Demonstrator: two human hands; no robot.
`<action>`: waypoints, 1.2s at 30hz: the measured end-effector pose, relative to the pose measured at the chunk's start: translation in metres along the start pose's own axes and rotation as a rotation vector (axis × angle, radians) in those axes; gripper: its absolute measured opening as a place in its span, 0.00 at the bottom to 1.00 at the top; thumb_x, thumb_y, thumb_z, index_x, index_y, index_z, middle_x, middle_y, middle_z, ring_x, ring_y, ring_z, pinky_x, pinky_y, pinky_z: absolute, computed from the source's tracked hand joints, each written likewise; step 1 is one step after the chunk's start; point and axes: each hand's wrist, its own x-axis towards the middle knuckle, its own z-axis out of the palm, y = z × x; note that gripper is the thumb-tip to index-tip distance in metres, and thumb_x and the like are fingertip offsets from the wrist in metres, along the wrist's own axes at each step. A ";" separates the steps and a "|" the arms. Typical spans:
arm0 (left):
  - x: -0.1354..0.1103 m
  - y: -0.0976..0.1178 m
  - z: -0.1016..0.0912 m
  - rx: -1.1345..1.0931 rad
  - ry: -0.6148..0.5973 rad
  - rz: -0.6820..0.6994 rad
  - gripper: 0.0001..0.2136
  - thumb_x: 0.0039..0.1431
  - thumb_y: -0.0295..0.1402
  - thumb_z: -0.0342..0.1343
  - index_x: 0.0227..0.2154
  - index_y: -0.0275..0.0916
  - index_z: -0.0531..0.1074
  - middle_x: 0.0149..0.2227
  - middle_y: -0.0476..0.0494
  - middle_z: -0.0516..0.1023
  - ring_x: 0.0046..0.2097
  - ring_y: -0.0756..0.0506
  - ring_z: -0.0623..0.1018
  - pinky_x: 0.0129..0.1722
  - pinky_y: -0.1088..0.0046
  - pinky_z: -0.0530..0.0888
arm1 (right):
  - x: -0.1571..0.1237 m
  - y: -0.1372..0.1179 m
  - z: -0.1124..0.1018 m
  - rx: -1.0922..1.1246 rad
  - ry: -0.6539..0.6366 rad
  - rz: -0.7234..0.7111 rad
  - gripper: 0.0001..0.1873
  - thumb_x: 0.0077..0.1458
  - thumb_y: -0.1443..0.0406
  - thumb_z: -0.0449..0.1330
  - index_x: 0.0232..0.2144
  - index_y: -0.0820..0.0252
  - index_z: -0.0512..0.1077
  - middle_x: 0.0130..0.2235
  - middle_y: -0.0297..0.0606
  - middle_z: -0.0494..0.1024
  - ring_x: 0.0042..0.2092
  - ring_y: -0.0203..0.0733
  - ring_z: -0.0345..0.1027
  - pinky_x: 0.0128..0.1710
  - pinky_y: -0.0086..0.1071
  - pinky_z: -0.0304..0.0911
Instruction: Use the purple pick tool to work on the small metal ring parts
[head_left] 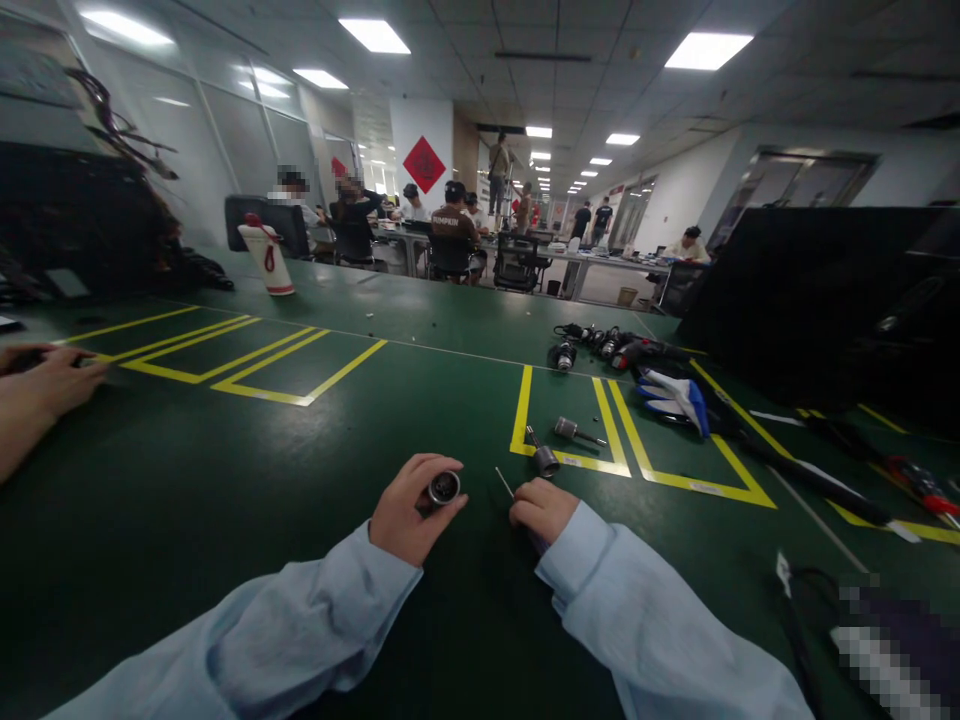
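Observation:
My left hand (409, 508) is closed round a small round metal part (444, 488) with a dark ring, held just above the green table (225, 470). Beside it my right hand (541, 508) is closed on a thin metal rod (504, 482) that sticks up and to the left from my fingers. Both arms wear light blue sleeves. Just beyond my right hand, in a yellow-taped box, lie a small metal cylinder (545, 459) and a metal chuck with a shaft (574, 431).
Farther back lie power-tool parts (600, 345) and a blue-and-white glove (675, 398). Another person's hand (45, 385) rests at the left edge. A white bottle (268, 258) stands far left. Dark boxes (825, 290) fill the right. People sit at desks behind.

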 end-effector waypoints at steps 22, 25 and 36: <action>-0.009 0.006 0.009 -0.176 -0.329 0.034 0.22 0.51 0.18 0.44 0.47 0.44 0.65 0.49 0.44 0.69 0.51 0.46 0.68 0.51 0.61 0.64 | -0.022 0.018 -0.011 -0.160 0.117 0.051 0.09 0.50 0.71 0.49 0.23 0.60 0.68 0.27 0.41 0.71 0.29 0.41 0.60 0.26 0.32 0.53; -0.007 0.004 0.008 -0.172 -0.361 0.037 0.21 0.49 0.18 0.45 0.45 0.44 0.67 0.47 0.44 0.71 0.49 0.47 0.70 0.50 0.63 0.66 | -0.016 0.008 -0.011 -0.067 0.182 0.092 0.08 0.46 0.72 0.50 0.24 0.60 0.68 0.28 0.41 0.71 0.30 0.41 0.61 0.27 0.32 0.56; -0.005 -0.005 0.010 -0.288 -0.396 0.011 0.16 0.50 0.24 0.49 0.42 0.44 0.70 0.43 0.43 0.73 0.45 0.45 0.72 0.45 0.66 0.70 | -0.002 -0.035 0.014 0.438 0.256 0.246 0.14 0.35 0.75 0.51 0.28 0.58 0.64 0.31 0.38 0.70 0.34 0.40 0.64 0.34 0.31 0.62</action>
